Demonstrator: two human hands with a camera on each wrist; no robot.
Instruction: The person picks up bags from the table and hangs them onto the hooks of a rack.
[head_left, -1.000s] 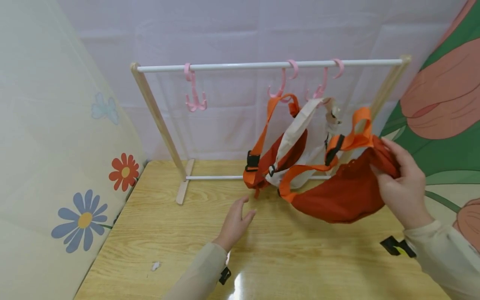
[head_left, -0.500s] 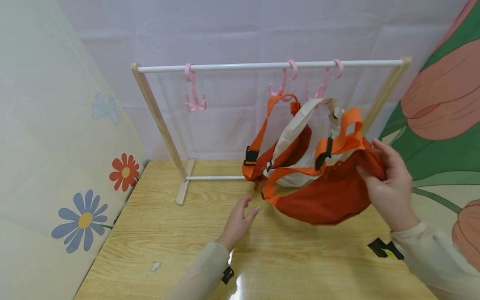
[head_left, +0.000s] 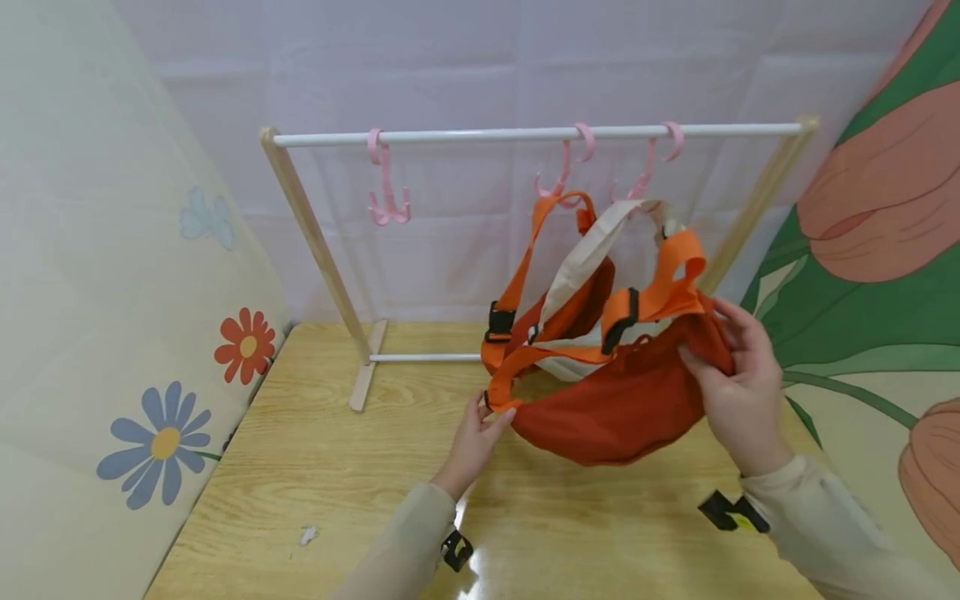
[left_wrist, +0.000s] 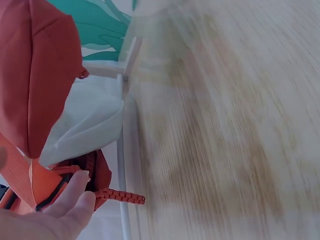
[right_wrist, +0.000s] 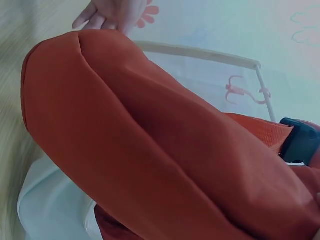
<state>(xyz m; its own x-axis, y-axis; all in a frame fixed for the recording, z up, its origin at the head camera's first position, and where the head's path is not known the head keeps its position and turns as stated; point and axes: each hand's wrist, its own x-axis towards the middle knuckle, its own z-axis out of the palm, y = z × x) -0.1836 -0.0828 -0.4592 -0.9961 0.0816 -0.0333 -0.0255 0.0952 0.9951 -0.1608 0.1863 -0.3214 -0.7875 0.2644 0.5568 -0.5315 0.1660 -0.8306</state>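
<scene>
My right hand [head_left: 738, 392] grips the right end of a rust-red waist bag [head_left: 611, 408], thumb on its near face. The bag, with its bright orange strap [head_left: 678, 267] and black buckle, is held in front of the rack above the table. My left hand [head_left: 471, 446] is at the bag's left end, by the orange strap loop; its fingers [left_wrist: 75, 192] look extended, with the strap between them and the thumb. Behind the held bag, a white bag [head_left: 588, 250] and another red waist bag [head_left: 517, 333] hang from pink hooks, partly covered.
The rack has a white rail [head_left: 465, 135] and wooden legs [head_left: 318, 242]. An unladen pink hook [head_left: 388, 187] hangs at its left. Below is a wood-grain table [head_left: 315, 467]. Flowered cloths flank both sides, a pale curtain [head_left: 450, 67] hangs behind.
My right hand has moved left with the waist bag, which now overlaps more of the hanging bags. The bag's left end has come to my left hand, which has barely moved.
</scene>
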